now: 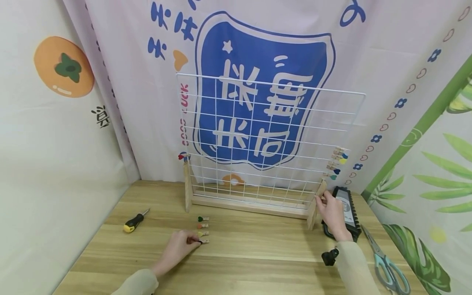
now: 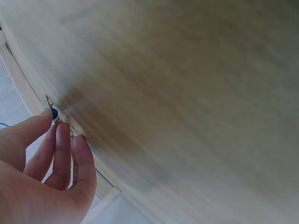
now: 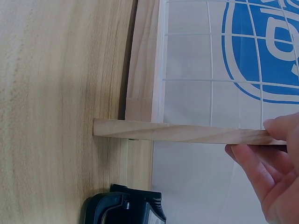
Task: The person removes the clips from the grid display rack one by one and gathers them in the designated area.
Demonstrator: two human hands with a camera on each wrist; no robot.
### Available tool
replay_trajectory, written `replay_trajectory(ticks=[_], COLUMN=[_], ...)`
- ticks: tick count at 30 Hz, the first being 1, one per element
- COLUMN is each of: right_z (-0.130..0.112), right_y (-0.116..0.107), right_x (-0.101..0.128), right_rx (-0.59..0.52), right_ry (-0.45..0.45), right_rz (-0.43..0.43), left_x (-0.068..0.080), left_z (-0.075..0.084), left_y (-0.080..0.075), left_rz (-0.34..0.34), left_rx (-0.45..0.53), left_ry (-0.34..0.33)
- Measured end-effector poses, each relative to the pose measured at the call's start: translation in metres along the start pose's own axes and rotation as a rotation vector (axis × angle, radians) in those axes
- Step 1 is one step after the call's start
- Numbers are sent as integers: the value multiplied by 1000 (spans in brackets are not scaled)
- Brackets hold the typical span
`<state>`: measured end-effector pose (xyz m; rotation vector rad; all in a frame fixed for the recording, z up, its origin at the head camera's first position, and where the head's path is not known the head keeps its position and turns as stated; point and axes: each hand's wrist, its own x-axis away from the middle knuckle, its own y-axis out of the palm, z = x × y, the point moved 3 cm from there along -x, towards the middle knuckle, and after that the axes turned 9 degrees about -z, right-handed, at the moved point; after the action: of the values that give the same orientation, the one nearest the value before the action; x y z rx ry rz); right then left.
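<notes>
My left hand (image 1: 180, 247) is low over the table and pinches a mini clothespin (image 2: 54, 113) with a dark blue end between thumb and fingers. This clothespin is nearest me in a short column, below a yellow-heart clothespin (image 1: 203, 234), an orange one (image 1: 203, 226) and a green one (image 1: 203, 219). On the right, my right hand (image 1: 332, 213) grips the upright wooden side post (image 3: 187, 133) of a stand, thumb on one face and fingers on the other. The stand carries a white wire grid (image 1: 250, 141) standing upright.
Several heart clothespins (image 1: 333, 166) cling to the grid's right edge, and a red-heart one (image 1: 183, 157) is at its left. A screwdriver (image 1: 134, 222) lies left. Toward the right are a black case (image 1: 348, 213), a small black object (image 1: 330, 257) and scissors (image 1: 387, 262). A printed curtain hangs behind.
</notes>
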<state>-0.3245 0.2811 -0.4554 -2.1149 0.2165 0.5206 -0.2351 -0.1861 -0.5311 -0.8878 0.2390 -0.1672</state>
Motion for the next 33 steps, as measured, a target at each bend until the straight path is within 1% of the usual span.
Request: replay_trajectory(ticks=[6, 17, 26, 29, 33], right_z=[-1, 1, -1, 0, -1], right_y=[0, 1, -1, 0, 0], right_x=[1, 0, 0, 0, 0], right_rx=[-2, 0, -1, 3, 8], right_ry=[1, 7, 3, -2, -11], right_rz=[-4, -13, -5, 1, 7], left_x=[1, 2, 1, 1, -1], left_z=[0, -3, -4, -4, -2], left_y=[0, -2, -4, -7, -18], left_rz=[1, -17, -29, -34, -24], left_rx=[6, 33, 44, 55, 78], left_ry=[-1, -38, -40, -52, -51])
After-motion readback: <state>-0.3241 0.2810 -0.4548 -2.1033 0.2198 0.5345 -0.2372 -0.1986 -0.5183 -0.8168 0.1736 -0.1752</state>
